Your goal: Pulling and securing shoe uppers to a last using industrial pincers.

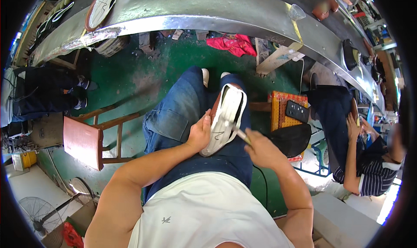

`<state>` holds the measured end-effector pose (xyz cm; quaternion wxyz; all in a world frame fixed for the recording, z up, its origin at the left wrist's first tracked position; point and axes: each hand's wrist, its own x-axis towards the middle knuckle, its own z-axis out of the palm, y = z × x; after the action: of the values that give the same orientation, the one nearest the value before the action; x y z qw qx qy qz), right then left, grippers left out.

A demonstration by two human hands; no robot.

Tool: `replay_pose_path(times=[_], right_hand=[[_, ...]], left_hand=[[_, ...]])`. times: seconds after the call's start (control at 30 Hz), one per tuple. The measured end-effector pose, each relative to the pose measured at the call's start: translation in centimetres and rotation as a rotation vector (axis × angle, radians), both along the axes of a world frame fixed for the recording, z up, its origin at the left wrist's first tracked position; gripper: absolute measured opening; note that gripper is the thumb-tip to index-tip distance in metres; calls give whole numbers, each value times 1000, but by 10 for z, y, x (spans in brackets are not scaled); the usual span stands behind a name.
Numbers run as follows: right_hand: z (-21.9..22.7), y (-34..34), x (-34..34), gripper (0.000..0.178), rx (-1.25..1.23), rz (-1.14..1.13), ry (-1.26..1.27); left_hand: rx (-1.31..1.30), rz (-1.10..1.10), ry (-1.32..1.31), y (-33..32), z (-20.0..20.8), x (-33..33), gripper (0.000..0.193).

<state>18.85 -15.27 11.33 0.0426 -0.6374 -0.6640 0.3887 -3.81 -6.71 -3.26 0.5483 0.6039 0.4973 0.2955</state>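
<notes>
A shoe (221,126) with a white underside and a brown edge rests across my lap, its underside turned up and a dark curved mark drawn on it. My left hand (200,132) is wrapped round its left side, near the closer end. In my right hand (262,149) is a small hammer (241,134), gripped by its pale handle. The greyish head lies over the middle of the shoe's underside; whether it touches is too small to tell.
Ahead runs a long metal bench (208,9) with another white-bottomed shoe (102,7) on it. A stool (82,141) stands to my left. At right, a phone (297,111) and a black cloth (292,140) lie on a woven seat (278,118). A co-worker (369,161) sits farther right.
</notes>
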Motion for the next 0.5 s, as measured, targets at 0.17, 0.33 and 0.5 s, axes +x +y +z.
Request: replay_pose_path(times=[0.17,0.33,0.5], right_hand=[[-15,29,-5,49,428,44,-352],[-46,34,0,22,372,-5,-284],[-52,10,0,22,254,-128,-262]], left_hand=[[152,-134,55,-1,13,0,48],[308,-248,120,10,12,-5,50],[367,-608,371,28,39,-2,57]])
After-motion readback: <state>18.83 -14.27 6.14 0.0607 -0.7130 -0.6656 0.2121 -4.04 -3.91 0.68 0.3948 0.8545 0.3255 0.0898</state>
